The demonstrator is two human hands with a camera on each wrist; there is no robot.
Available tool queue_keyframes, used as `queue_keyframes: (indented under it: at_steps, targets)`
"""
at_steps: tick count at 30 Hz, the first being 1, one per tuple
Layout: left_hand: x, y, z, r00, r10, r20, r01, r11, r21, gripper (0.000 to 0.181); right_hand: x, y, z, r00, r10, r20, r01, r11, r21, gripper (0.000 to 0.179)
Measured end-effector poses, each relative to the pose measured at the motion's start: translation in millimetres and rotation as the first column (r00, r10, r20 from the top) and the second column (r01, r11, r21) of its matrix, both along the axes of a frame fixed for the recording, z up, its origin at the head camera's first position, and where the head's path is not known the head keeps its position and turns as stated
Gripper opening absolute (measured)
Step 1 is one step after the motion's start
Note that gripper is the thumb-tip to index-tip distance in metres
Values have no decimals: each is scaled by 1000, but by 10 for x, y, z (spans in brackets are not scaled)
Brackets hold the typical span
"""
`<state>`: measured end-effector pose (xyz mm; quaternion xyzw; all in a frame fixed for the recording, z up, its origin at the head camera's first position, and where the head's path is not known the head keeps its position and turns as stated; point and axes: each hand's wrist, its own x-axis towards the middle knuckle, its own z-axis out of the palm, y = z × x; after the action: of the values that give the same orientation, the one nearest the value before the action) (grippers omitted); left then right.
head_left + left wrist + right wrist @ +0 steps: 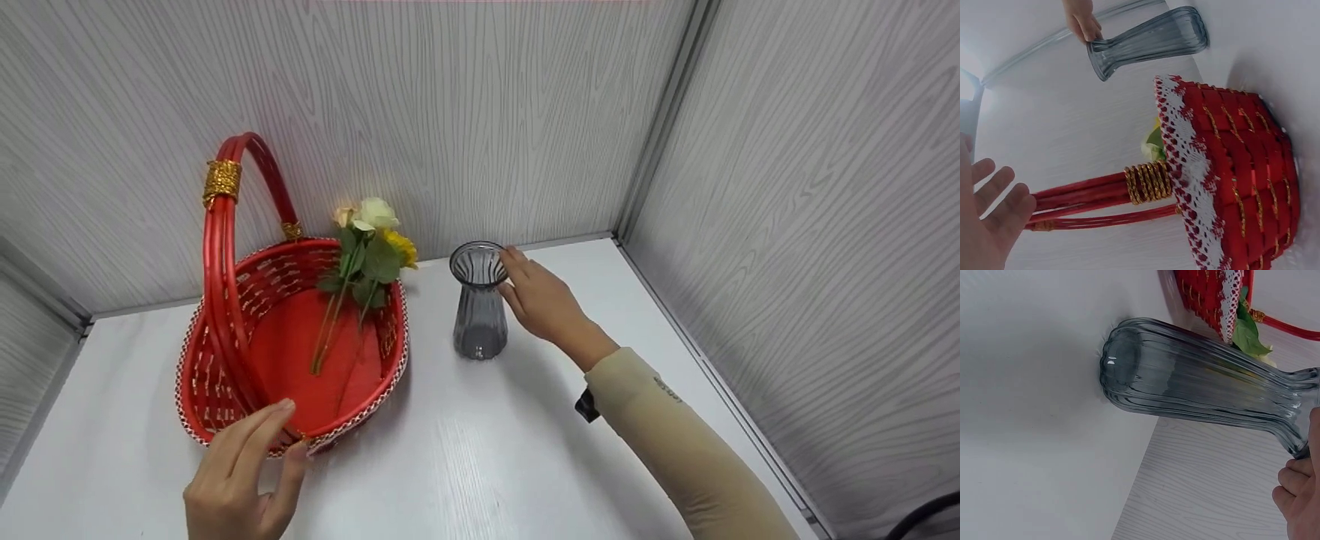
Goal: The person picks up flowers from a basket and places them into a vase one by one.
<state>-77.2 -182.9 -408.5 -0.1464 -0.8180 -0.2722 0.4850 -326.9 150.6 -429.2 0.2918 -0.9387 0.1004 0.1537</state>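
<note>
A clear grey-blue ribbed glass vase [481, 322] stands upright on the white table. My right hand [541, 296] is at the right side of its flared rim, fingers mostly straight and touching it. In the right wrist view the vase [1185, 377] shows full length, with the hand [1300, 495] partly cut off at its rim. My left hand [244, 472] holds nothing; its fingers are relaxed near the front edge of a red woven basket [296, 330]. Several cut flowers [367, 255], white, yellow and peach, lean on the basket's back right rim, stems inside.
The basket's tall red handle [217, 262] has gold wrapping and arches over its left part. Pale wood-grain walls [480, 112] enclose the white table [450, 465] at the back and sides. A dark cable [926, 514] shows at the lower right corner.
</note>
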Motion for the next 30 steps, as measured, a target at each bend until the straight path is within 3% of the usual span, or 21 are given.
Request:
queue_keyframes:
  at_steps: [6, 10, 16, 18, 24, 30]
  targets:
    - [83, -144, -38, 995, 97, 31, -98, 994, 46, 28, -6, 3, 3, 1000, 0, -2, 0, 1000, 12, 57]
    - [8, -377, -216, 983, 156, 98, -162, 985, 60, 26, -10, 8, 4, 1000, -14, 6, 14, 1000, 19, 58]
    - [-213, -790, -533, 921, 279, 270, -296, 955, 22, 31, -15, 2, -5, 1000, -6, 6, 6, 1000, 11, 58]
    - [-295, -887, -607, 906, 291, 307, -305, 952, 0, 33, -17, 4, -8, 1000, -5, -2, 5, 1000, 10, 58]
    - [-486, -1048, -714, 905, 278, 322, -279, 959, -45, 40, -20, 5, -11, 1000, -15, 4, 15, 1000, 19, 58]
    - [-674, -1143, -768, 885, 270, 380, -255, 963, -90, 52, -10, 9, -18, 1000, -19, 13, 19, 1000, 14, 58]
